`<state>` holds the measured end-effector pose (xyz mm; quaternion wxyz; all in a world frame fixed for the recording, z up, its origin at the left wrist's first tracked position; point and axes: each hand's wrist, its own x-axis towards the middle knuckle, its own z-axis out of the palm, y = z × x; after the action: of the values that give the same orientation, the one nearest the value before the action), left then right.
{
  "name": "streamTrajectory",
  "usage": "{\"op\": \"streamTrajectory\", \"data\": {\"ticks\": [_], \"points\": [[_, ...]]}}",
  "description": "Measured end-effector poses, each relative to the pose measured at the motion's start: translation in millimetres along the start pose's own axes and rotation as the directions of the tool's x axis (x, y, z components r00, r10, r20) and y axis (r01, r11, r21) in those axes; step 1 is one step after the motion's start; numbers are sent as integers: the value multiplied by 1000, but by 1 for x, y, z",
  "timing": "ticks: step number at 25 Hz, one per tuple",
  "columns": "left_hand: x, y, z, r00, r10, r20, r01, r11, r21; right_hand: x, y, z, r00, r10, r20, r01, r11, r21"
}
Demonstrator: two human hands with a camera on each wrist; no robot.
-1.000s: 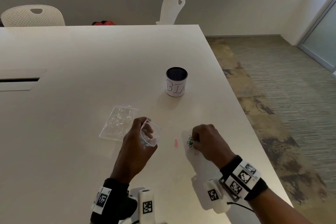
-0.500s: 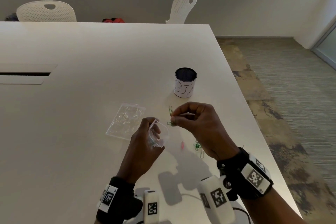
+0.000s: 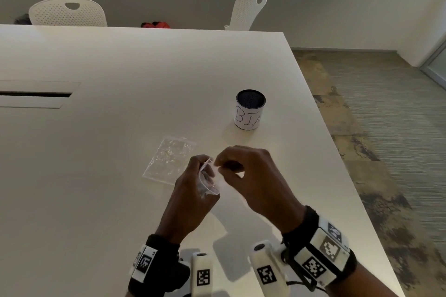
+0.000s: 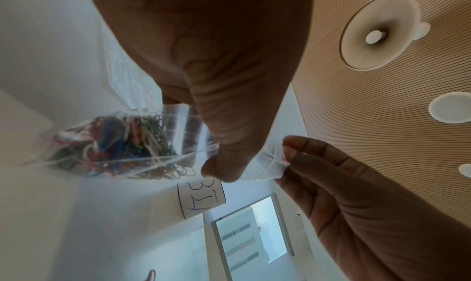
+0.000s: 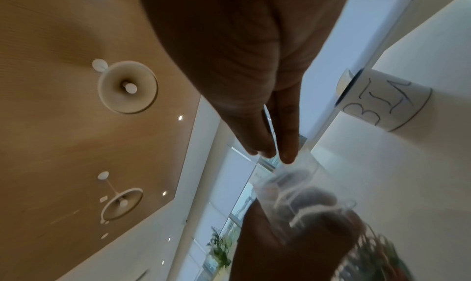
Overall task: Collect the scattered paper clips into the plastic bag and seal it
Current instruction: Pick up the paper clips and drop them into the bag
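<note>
Plastic bag (image 4: pixel 158 144): clear, lying in mid-frame of the left wrist view, holding a heap of coloured paper clips (image 4: pixel 119 144). Left hand (image 3: pixel 190 190) is gripping it, thumb over its upper part, at lower centre of the head view. Right hand (image 3: pixel 251 176) is pinching the bag's top edge between thumb and fingertips (image 4: pixel 293 150). A second clear bag (image 3: pixel 169 159) is lying flat on the table (image 3: pixel 120 79), left of the hands. Cup marked "BIN" (image 3: pixel 249 109) is standing upright at centre right.

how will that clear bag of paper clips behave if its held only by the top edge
Likely floppy: the plastic bag creases where the left hand grips it. Probably bottom-heavy, with paper clips bunched at one end. It may spill; the right hand pinches the mouth.
</note>
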<state>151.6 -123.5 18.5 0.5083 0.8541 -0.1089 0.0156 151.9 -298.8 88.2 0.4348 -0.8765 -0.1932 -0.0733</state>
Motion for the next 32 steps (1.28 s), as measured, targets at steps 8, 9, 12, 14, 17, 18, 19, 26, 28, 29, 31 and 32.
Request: {"op": "streamTrajectory", "data": {"ticks": [8, 9, 12, 14, 17, 18, 19, 26, 28, 29, 31, 32], "points": [[0, -1, 0, 1000, 24, -12, -24, 1000, -20, -32, 72, -45, 821, 518, 240, -375, 806, -458], [0, -1, 0, 1000, 23, -11, -23, 999, -22, -40, 76, -43, 781, 560, 276, -357, 763, -539], [-1, 0, -1, 999, 28, -19, -29, 999, -23, -56, 85, -32, 791, 544, 279, -333, 766, -550], [-1, 1, -1, 999, 25, -27, -26, 999, -26, -57, 89, -22, 839, 499, 216, -340, 791, -508], [-1, 1, -1, 999, 15, -28, -16, 999, -28, -50, 91, -11, 885, 446, 132, -363, 840, -402], [-2, 1, 0, 999, 17, -28, -17, 1000, -26, -47, 90, -9, 892, 431, 137, -360, 859, -363], [-2, 1, -1, 999, 19, -28, -20, 1000, -22, -45, 89, -9, 899, 413, 147, -350, 879, -324], [-2, 2, -2, 999, 33, -36, -34, 999, -13, -43, 85, -6, 887, 144, 438, 49, 915, -401], [-2, 2, -2, 998, 40, -40, -41, 999, -11, -51, 88, -5, 853, 122, 508, 116, 903, -413], [-2, 1, -2, 998, 39, -42, -39, 999, -10, -57, 91, -6, 854, 117, 506, 121, 903, -413], [-2, 2, -3, 999, 32, -42, -32, 999, -12, -69, 92, -10, 877, 120, 465, 92, 908, -408], [-2, 2, -3, 999, 31, -42, -32, 999, -13, -74, 93, -12, 893, 115, 436, 85, 907, -413]]}}
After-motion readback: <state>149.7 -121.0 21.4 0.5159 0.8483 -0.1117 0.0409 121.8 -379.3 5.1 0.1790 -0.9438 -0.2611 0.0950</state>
